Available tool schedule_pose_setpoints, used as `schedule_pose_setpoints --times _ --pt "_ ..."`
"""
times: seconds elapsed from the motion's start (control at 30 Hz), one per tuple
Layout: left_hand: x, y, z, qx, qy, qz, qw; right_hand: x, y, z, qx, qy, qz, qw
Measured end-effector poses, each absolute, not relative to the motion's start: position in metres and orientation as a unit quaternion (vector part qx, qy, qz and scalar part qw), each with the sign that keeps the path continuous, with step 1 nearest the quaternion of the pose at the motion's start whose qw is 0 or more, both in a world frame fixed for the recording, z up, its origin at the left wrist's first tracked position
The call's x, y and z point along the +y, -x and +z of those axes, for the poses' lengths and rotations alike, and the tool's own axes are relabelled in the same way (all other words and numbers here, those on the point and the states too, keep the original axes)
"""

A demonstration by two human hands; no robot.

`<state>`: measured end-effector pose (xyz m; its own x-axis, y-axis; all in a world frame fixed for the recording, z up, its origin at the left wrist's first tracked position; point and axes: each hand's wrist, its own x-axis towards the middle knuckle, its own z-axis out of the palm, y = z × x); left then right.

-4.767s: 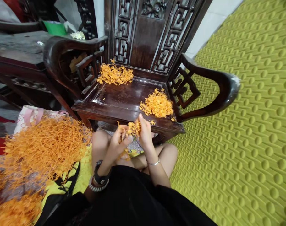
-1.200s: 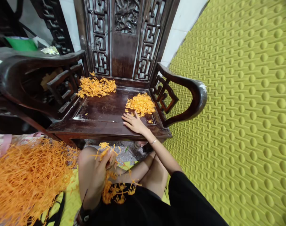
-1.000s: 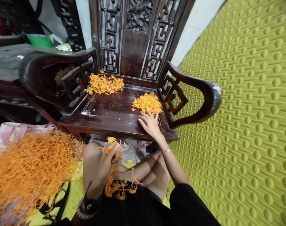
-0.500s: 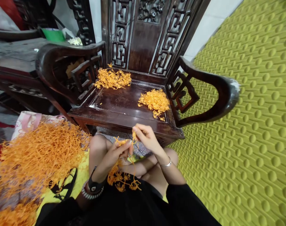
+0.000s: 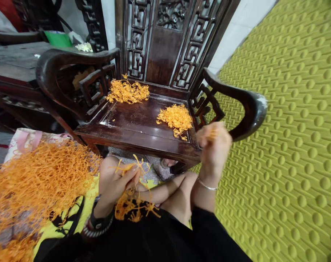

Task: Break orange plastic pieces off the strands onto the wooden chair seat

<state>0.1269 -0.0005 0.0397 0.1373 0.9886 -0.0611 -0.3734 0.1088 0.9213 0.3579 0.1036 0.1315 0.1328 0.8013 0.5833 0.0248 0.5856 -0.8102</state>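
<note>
Low over my crossed legs, my left hand (image 5: 124,182) pinches thin orange strands (image 5: 139,163) that stick out past its fingertips. More knotted orange strands (image 5: 135,209) hang beneath it onto my lap. My right hand (image 5: 216,145) is raised at the chair's right front corner, blurred by motion, its fingers closed around a bit of orange material (image 5: 212,134). Two heaps of small orange pieces lie on the dark wooden seat (image 5: 138,116): one heap (image 5: 128,91) at the back left, the other (image 5: 176,118) at the right.
A large pile of loose orange strands (image 5: 45,178) spreads at the left beside a pink-handled bag (image 5: 26,143). Black sandals (image 5: 72,218) lie near it. The chair's curved right arm (image 5: 250,105) stands beside yellow-green textured material (image 5: 285,153). A green container (image 5: 58,38) is on the side table.
My right hand has moved away from my left hand, to the right and up, with orange material in its fingers. My left hand has shifted slightly left and down, still holding strands.
</note>
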Motion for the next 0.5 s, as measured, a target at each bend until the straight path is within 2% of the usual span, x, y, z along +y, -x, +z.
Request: schedule_pose_setpoints --times 0.07,0.13,0.2,0.33,0.37,0.43,0.5 --pt "0.007 -0.126 0.041 0.378 -0.422 0.526 0.634 0.117 -0.351 0.110 -0.650 0.422 0.336 0.535" --pt "0.015 -0.133 0.047 0.369 -0.421 0.543 0.626 0.134 -0.345 0.086 -0.666 0.480 0.316 0.476" --pt "0.019 -0.142 0.054 0.373 -0.402 0.542 0.637 0.152 -0.345 0.066 -0.657 0.561 0.214 0.455" --pt "0.024 -0.152 0.059 0.389 -0.382 0.495 0.677 0.171 -0.352 0.050 -0.642 0.705 0.008 0.302" --pt "0.025 -0.152 0.057 0.384 -0.387 0.489 0.681 0.169 -0.352 0.051 -0.647 0.704 -0.013 0.293" --pt "0.031 -0.152 0.051 0.367 -0.411 0.474 0.687 0.155 -0.346 0.055 -0.686 0.639 0.015 0.348" --pt "0.037 -0.151 0.044 0.359 -0.442 0.457 0.683 0.134 -0.335 0.062 -0.745 0.500 0.153 0.415"
